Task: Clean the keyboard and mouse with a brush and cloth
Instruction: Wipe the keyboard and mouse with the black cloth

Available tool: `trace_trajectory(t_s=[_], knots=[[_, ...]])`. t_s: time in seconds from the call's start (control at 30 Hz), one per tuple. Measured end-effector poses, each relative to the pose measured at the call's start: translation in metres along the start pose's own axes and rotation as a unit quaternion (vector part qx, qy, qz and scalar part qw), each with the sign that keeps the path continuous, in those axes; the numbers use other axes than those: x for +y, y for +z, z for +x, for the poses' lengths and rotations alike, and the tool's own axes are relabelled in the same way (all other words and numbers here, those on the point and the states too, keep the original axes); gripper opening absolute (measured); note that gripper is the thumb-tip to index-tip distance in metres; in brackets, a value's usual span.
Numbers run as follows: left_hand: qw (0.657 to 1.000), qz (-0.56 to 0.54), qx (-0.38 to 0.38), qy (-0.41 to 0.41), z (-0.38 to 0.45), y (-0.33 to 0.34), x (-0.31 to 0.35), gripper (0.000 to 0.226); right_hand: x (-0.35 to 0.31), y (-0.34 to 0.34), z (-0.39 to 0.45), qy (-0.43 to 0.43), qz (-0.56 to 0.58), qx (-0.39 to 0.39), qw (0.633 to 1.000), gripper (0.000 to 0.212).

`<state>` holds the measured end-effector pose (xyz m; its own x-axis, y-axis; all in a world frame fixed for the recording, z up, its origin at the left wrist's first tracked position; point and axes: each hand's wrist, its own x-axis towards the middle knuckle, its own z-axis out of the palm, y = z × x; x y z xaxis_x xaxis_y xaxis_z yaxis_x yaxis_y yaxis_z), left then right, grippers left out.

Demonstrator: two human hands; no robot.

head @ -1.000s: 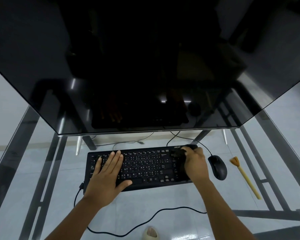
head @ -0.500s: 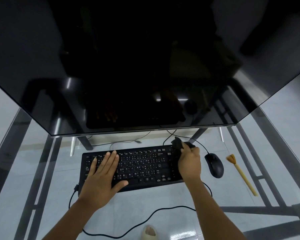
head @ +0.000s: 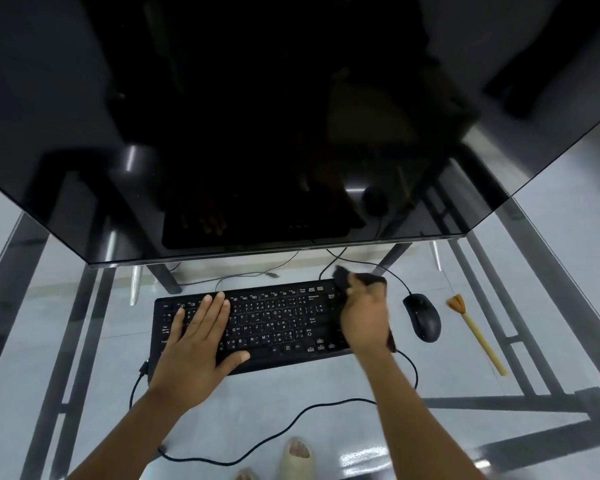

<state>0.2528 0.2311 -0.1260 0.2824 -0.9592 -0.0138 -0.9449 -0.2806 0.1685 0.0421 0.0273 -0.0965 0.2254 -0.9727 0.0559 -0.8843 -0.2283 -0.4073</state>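
Your left hand (head: 197, 344) lies flat and spread on the left part of the black keyboard (head: 271, 323), palm down, fingers straight and close together with the thumb splayed toward the right along the near row of keys; it grips nothing. Your right hand (head: 365, 318) is curled closed around a dark cloth (head: 343, 277), which bunches out past the fingers at the far right corner of the keyboard, with another dark edge of it showing below the heel of the hand at the keyboard's right end. This hand is motion-blurred, so exactly how the fingers wrap the cloth cannot be told. The two hands are well apart, with the middle of the keyboard bare between them. The keys carry white legends, too small to read with confidence; no brand mark can be made out. The black mouse (head: 422, 317) sits just right of the keyboard on the glass desk (head: 326, 386), its cord running to the far side. Farther right lies the brush (head: 473, 332), with a pale wooden handle and its tan bristles pointing to the far side, touched by neither hand. A large dark monitor (head: 257, 116) fills the far side.
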Motion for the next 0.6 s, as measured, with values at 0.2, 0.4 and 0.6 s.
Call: trace_trajectory(t_s=[0.2,0.4,0.6], knots=[[1.0,0.0,-0.008,-0.001,0.001,-0.001,0.0,0.089,-0.02,0.01,-0.037,-0.177,0.039,-0.049,0.982,0.053],[1.0,-0.003,-0.007,-0.006,0.0,0.0,0.0,0.089,0.024,-0.013,-0.008,-0.01,0.039,0.007,0.999,0.047],[1.0,-0.002,-0.006,0.001,0.0,0.001,-0.001,0.089,-0.007,0.0,-0.081,-0.247,0.02,-0.095,0.964,0.039]])
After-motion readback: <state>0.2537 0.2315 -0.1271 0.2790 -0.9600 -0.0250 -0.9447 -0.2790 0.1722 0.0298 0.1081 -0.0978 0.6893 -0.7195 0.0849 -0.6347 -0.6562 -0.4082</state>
